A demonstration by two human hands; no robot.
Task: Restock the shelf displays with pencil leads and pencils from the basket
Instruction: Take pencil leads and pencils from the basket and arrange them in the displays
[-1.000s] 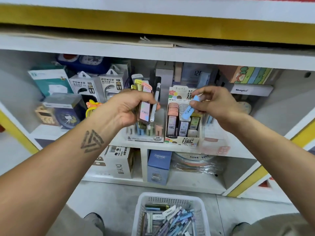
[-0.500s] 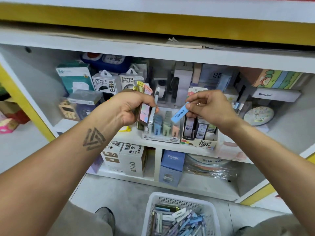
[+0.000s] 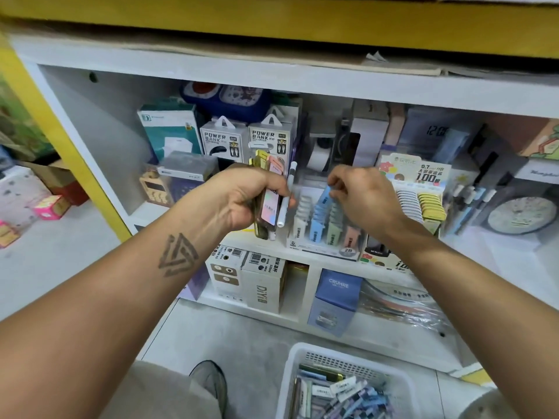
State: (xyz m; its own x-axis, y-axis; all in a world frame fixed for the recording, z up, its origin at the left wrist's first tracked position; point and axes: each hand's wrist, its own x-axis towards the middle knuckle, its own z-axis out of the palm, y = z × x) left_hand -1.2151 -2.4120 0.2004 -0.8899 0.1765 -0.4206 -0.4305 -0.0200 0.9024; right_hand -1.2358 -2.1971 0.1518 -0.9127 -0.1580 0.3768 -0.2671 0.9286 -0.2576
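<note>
Setting: white shelf unit with yellow trim, crowded with boxed stock; grey floor below.
Left hand: fingers curled round a mixed bundle, several flat lead cases plus one white pencil standing upright at the bundle's right edge. Judged a reserve supply, held close to the display so the other hand can draw from it.
Right hand: fingertips pinch the top of a blue lead case, tilted, lower end down among the blue row.
Display tray: clear, marked 2B, on the middle shelf board; rows sorted by colour (white, blue, green, pink). Colour match probably explains the slot chosen.
Blue lead case, look: slim flat plastic, pale blue, dark print along its face; print too small to read.
Neighbour display: 0.7 HB leads, white and yellow stacks, just right of the tray.
Basket: white, perforated, on the floor below; many cases and pencils left, so restocking is judged far from done.
</note>
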